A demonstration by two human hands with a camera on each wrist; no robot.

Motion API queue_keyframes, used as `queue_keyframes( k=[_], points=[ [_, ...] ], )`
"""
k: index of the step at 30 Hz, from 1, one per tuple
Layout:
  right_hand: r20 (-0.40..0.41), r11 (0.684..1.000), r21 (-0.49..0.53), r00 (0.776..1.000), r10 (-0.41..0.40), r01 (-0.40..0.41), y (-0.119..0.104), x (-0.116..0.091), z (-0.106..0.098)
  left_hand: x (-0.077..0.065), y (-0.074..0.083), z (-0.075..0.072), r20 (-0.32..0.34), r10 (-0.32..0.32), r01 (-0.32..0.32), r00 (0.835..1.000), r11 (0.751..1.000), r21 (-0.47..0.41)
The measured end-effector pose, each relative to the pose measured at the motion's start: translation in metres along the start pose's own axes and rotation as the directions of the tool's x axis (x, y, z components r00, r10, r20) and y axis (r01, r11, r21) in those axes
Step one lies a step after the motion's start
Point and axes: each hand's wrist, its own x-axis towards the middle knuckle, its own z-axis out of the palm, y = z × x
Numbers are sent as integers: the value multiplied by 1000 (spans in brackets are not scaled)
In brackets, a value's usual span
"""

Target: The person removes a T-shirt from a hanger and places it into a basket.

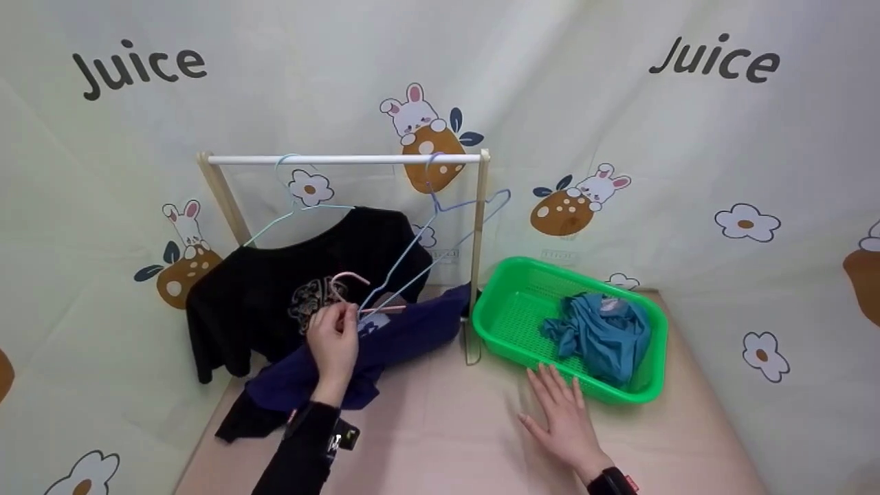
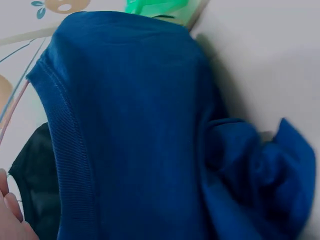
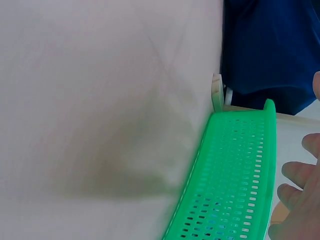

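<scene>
My left hand (image 1: 334,347) pinches a pink hanger (image 1: 352,276) just below its hook, in front of the rack. From that hanger hangs a navy shirt (image 1: 416,333), its folds reaching down close over the table. The left wrist view shows the shirt's ribbed neckline (image 2: 70,135) with fingertips (image 2: 14,207) at the lower left. My right hand (image 1: 565,426) is spread with straight fingers, fingertips right at the near side of a green basket (image 1: 505,350). Inside the basket lies a crumpled teal garment (image 1: 608,337).
A small rack with a white rod (image 1: 344,159) and wooden posts stands at the back. A black top (image 1: 240,295) hangs there on a mint hanger (image 1: 275,218). Blue-purple hangers (image 1: 433,199) hang at the rod's right end. A printed curtain (image 1: 584,124) encloses the beige table (image 1: 447,433).
</scene>
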Motion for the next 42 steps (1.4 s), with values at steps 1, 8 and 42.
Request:
queue_keyframes(
  k=[1,8,42],
  points=[
    [6,1000,1,1000,2,-2,0,0,0,-4,-1,-1,3,1,-1,1000,1000,-6],
    [9,1000,10,1000,-6,6,-2,1,3,-34,-9,-5,-20,29,-30,999,999,-41],
    [-33,995,98,999,-30,34,-22,24,12,-117,36,11,135,322,-318,937,947,-49]
  ],
)
